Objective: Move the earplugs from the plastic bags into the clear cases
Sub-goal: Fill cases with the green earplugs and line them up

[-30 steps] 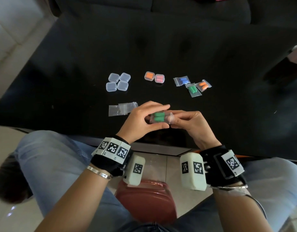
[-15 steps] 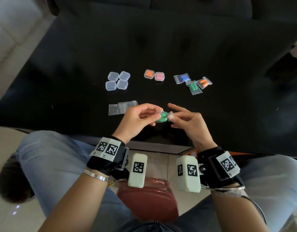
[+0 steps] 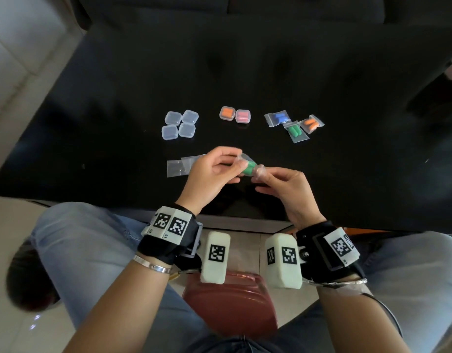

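Observation:
Both hands hold one small plastic bag of green earplugs [image 3: 249, 168] just above the black table [image 3: 245, 72]. My left hand [image 3: 211, 171] pinches its left end and my right hand [image 3: 283, 186] pinches its right end. Several empty clear cases [image 3: 180, 124] sit in a cluster at the back left. Two filled cases stand in the middle, one with orange earplugs [image 3: 227, 113], one with pink earplugs [image 3: 242, 116]. Three full bags lie at the right: blue [image 3: 278, 117], green [image 3: 295, 131] and orange [image 3: 311, 124].
Empty plastic bags [image 3: 179, 166] lie flat on the table just left of my left hand. The table's near edge runs below my wrists, with my knees and a red-brown stool [image 3: 232, 301] beneath it. A dark sofa stands behind the table.
The bag turned from lying flat between my fingers to being held by its ends. Both hands lifted slightly away from the table edge, and my fingers shifted along the bag.

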`<action>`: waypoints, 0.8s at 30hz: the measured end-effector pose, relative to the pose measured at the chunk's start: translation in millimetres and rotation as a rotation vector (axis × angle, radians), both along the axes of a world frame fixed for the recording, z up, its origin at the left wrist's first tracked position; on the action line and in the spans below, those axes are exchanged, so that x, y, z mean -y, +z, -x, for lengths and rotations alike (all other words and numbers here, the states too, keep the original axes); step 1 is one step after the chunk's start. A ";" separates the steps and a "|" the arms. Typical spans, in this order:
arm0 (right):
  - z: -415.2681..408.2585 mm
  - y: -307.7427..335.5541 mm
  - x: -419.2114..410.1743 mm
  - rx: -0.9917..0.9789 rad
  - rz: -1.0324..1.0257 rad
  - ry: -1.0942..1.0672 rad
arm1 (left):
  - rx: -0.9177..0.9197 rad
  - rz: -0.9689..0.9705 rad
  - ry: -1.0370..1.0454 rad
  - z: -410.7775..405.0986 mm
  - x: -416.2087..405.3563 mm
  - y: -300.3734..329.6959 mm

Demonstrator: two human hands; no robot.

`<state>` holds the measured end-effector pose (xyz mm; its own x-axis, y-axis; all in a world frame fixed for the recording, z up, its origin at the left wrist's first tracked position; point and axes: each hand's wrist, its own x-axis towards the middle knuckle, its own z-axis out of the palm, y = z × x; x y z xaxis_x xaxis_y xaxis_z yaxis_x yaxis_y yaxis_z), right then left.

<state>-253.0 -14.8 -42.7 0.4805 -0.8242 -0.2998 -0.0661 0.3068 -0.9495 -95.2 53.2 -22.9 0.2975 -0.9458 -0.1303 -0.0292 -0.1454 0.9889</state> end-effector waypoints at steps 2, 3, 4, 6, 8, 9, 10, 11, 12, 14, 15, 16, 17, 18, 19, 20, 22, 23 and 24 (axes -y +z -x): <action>-4.2 1.3 -0.8 0.122 -0.158 0.003 | 0.066 -0.006 -0.099 -4.8 2.5 6.5; -5.2 1.9 -0.8 0.184 -0.221 0.010 | 0.119 -0.008 -0.144 -7.2 4.5 10.0; -5.8 2.2 -1.3 0.229 -0.261 0.013 | 0.168 -0.003 -0.166 -9.4 6.0 12.8; -6.5 2.5 -2.5 0.258 -0.280 0.005 | 0.261 0.014 -0.150 -13.0 8.3 16.8; -6.6 2.2 -2.8 0.245 -0.264 -0.009 | 0.356 0.042 -0.114 -14.3 9.7 17.6; -6.7 2.1 -2.7 0.236 -0.253 -0.013 | 0.385 0.056 -0.105 -14.2 10.1 16.6; -6.9 2.1 -2.2 0.223 -0.240 -0.012 | 0.392 0.064 -0.100 -14.1 9.8 15.2; -7.1 2.5 -1.5 0.203 -0.224 -0.006 | 0.376 0.065 -0.096 -14.0 9.3 13.9; -6.7 2.9 -0.4 0.178 -0.206 0.004 | 0.351 0.061 -0.095 -13.6 9.0 12.5; -5.7 2.2 1.7 0.125 -0.177 0.029 | 0.327 0.056 -0.087 -13.0 8.6 10.3; -5.1 1.9 2.3 0.104 -0.167 0.036 | 0.328 0.056 -0.088 -12.2 8.4 9.8; -4.3 1.5 2.3 0.090 -0.161 0.039 | 0.330 0.058 -0.094 -11.2 8.3 9.8; -4.0 0.9 2.3 0.081 -0.157 0.038 | 0.327 0.058 -0.103 -10.0 8.3 9.0; -3.5 0.2 1.8 0.072 -0.151 0.035 | 0.318 0.054 -0.111 -8.5 8.2 7.7; -3.2 -0.9 1.4 0.063 -0.141 0.031 | 0.303 0.047 -0.118 -7.2 8.0 6.1; -2.8 -2.0 0.9 0.055 -0.130 0.029 | 0.289 0.035 -0.126 -6.6 7.8 4.8; -2.2 -4.4 0.0 0.032 -0.108 0.031 | 0.270 0.009 -0.151 -7.4 7.9 2.8; -1.8 -5.7 0.2 0.023 -0.102 0.034 | 0.264 -0.001 -0.167 -8.4 8.3 2.1; -1.4 -6.9 0.2 0.020 -0.098 0.036 | 0.259 -0.011 -0.181 -9.3 8.3 1.5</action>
